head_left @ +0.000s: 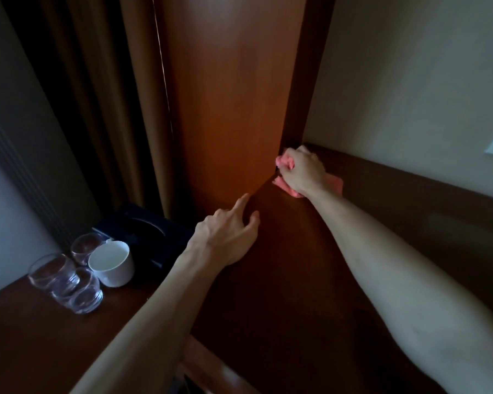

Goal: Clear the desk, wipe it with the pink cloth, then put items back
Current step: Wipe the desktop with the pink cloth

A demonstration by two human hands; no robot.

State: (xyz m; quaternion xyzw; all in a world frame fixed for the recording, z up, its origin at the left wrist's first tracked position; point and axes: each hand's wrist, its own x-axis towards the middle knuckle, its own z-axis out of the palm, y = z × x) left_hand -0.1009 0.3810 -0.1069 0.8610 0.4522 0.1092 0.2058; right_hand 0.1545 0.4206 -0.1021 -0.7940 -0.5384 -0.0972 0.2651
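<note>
My right hand (303,170) grips the bunched pink cloth (335,184) and holds it against the far corner of the dark wooden desk (282,280), where the desktop meets a tall wooden panel. My left hand (228,234) rests on the desk's left edge with the index finger stretched out and the other fingers loosely bent, holding nothing. On a lower surface to the left stand a white cup (111,264), three clear glasses (66,280) and a dark tray (145,231).
The tall wooden panel (225,95) rises straight up at the desk's far left corner, with brown curtains (111,95) beside it. A wooden backboard (410,194) and a pale wall run along the desk's right side. A wooden chair back (208,368) shows near the bottom edge.
</note>
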